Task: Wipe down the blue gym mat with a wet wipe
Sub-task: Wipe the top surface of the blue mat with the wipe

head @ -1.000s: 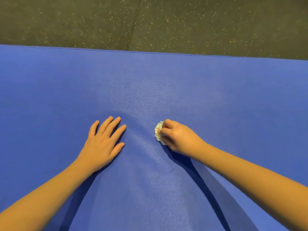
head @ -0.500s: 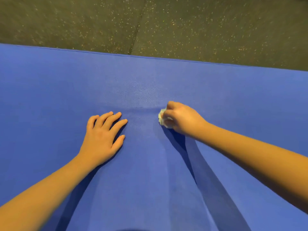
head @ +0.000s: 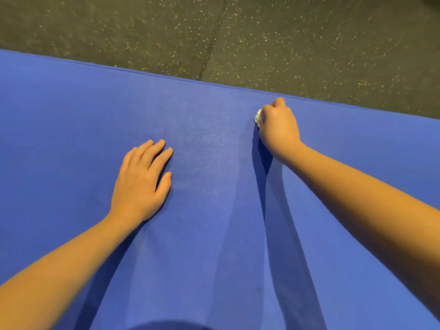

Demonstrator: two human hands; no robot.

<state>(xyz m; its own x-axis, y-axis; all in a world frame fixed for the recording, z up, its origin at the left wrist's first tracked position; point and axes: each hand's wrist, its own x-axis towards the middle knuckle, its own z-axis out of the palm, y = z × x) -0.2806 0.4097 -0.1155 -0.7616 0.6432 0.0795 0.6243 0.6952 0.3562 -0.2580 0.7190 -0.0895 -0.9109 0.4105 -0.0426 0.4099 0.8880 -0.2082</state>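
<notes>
Head view
Mat: 1 blue gym mat [head: 71,129], finely textured, spread over dark speckled floor [head: 309,44].
Wipe: 1 white wet wipe [head: 258,117], crumpled, mostly hidden, touching the mat near its far edge.
Right hand [head: 278,129]: fingers curled around the wipe.
Left hand [head: 140,179]: fingers straight, palm flat on the mat.
Hands: 2.

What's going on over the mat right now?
A person is wiping the blue gym mat. The right hand grips a balled-up wet wipe and holds it on the mat close to the far edge. The left hand rests flat on the mat, fingers straight. The speckled dark floor lies beyond the mat's edge.
</notes>
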